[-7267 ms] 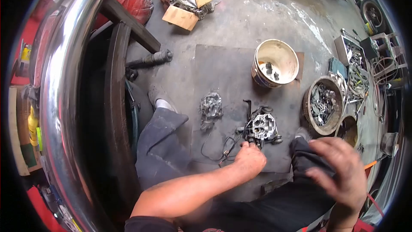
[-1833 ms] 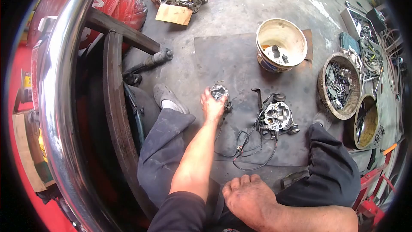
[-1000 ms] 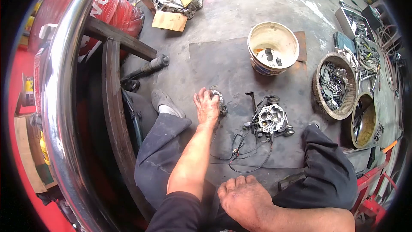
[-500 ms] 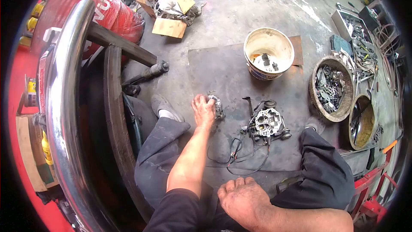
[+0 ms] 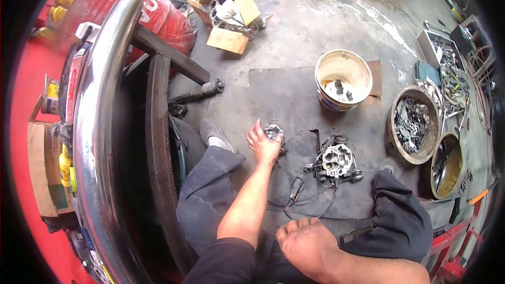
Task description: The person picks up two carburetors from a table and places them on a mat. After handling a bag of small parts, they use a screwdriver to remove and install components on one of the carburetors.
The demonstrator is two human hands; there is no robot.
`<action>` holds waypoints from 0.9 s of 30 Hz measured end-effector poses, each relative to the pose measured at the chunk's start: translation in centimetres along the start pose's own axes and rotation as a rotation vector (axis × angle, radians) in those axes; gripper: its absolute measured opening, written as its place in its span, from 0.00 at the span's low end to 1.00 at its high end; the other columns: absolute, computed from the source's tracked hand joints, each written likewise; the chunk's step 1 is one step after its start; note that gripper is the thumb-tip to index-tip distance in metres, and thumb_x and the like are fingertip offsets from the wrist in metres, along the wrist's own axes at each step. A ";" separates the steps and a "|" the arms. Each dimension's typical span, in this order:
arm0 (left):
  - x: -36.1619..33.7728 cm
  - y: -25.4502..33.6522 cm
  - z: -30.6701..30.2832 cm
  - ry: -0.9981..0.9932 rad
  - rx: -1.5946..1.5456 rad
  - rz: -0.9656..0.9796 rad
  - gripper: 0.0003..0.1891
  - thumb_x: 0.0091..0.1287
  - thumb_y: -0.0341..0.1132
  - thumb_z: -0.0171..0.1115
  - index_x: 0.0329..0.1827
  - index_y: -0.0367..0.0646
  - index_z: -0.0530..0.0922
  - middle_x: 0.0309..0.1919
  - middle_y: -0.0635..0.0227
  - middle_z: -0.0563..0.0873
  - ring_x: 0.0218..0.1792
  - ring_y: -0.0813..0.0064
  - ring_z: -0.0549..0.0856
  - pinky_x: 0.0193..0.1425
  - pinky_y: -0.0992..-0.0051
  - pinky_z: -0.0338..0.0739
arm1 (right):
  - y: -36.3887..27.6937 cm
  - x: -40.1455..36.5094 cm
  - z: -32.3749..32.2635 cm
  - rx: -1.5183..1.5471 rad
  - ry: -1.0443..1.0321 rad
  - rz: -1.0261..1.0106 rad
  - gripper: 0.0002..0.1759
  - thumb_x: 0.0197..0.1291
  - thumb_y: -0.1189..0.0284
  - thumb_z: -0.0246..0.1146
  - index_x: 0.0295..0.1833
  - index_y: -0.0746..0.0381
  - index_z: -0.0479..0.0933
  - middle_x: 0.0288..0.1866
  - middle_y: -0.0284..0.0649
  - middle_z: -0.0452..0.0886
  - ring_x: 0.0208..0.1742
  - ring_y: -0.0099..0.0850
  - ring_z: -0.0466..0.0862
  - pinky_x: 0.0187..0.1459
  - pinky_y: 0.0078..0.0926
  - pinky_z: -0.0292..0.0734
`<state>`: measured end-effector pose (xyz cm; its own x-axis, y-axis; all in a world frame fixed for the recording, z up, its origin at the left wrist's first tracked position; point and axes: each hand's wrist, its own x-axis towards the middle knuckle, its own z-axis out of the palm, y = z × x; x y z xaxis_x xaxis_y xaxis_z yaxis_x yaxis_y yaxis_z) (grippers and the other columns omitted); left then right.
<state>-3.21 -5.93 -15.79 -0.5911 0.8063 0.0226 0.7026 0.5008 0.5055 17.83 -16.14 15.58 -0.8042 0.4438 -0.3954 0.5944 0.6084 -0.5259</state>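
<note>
My left hand reaches to a small metal carburetor part on the floor sheet. Its fingers are spread beside the part, and the thumb lies against it. A small loose piece lies just beyond. My right hand is curled closed near my lap, knuckles up; its palm side is hidden. To the right of my left hand sits a carburetor body with round bores facing up. Black wiring trails from it towards me.
A white bucket with dark parts inside stands beyond the carburetor body. On the right are a basket of metal parts, a round metal pan and scattered tools. A chrome bar runs along the left. An open cardboard box lies farther back.
The view has shifted, so everything sits lower and further right. My left hand's fingers have spread away from the metal part. My right hand stays curled near my lap.
</note>
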 end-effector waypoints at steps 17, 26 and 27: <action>-0.2 -0.7 -0.1 -0.248 -0.078 -0.246 0.48 0.63 0.61 0.70 0.80 0.48 0.58 0.69 0.50 0.70 0.74 0.48 0.66 0.71 0.36 0.65 | 0.6 1.0 2.1 -0.216 -0.126 -0.110 0.17 0.62 0.60 0.67 0.46 0.62 0.77 0.41 0.49 0.85 0.43 0.47 0.87 0.43 0.44 0.84; 0.5 -1.2 0.7 -0.261 -0.130 -0.246 0.45 0.64 0.57 0.71 0.79 0.50 0.59 0.69 0.50 0.69 0.74 0.48 0.65 0.69 0.33 0.63 | 0.7 2.8 1.7 -0.236 -0.166 -0.110 0.18 0.64 0.58 0.66 0.47 0.62 0.79 0.41 0.50 0.86 0.40 0.48 0.88 0.41 0.46 0.84; 0.3 -1.2 0.3 -0.248 -0.121 -0.243 0.45 0.64 0.57 0.71 0.79 0.50 0.60 0.69 0.50 0.69 0.74 0.48 0.65 0.69 0.34 0.63 | 0.7 2.9 1.9 -0.233 -0.165 -0.111 0.18 0.64 0.58 0.66 0.47 0.62 0.79 0.41 0.49 0.86 0.41 0.48 0.88 0.41 0.46 0.84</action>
<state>-4.06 -6.21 -16.67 -0.6105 0.7275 -0.3131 0.4926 0.6583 0.5691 15.95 -15.69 12.61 -0.8408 0.2647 -0.4721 0.4699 0.7900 -0.3939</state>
